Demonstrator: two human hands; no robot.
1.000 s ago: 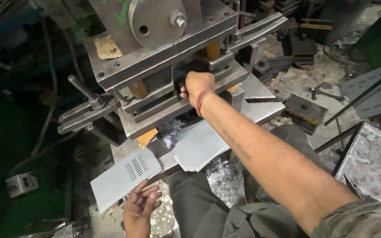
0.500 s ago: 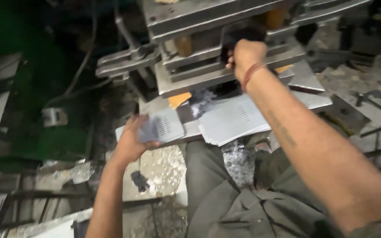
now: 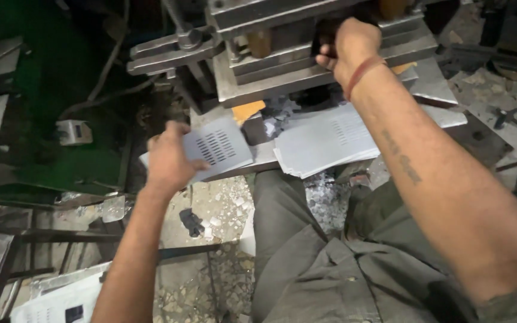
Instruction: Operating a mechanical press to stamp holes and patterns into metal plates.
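My left hand [image 3: 169, 161] grips the left edge of a thin grey metal sheet with punched slots [image 3: 216, 148], held level just below the press. My right hand [image 3: 349, 46], with a red band on the wrist, reaches into the grey steel press [image 3: 282, 66] and closes around a dark part at the die opening; what it grips is partly hidden. A stack of similar slotted sheets [image 3: 324, 140] lies on the press bed below my right forearm.
Metal scraps [image 3: 324, 197] litter the floor between my knees. More sheets [image 3: 61, 296] lie at the lower left. A small grey box [image 3: 74, 131] sits to the left by green machinery. Tools and metal parts [image 3: 510, 113] lie at the right.
My left hand rose from the floor, took hold of the slotted sheet and lifted it toward the press. My right hand has stayed at the die.
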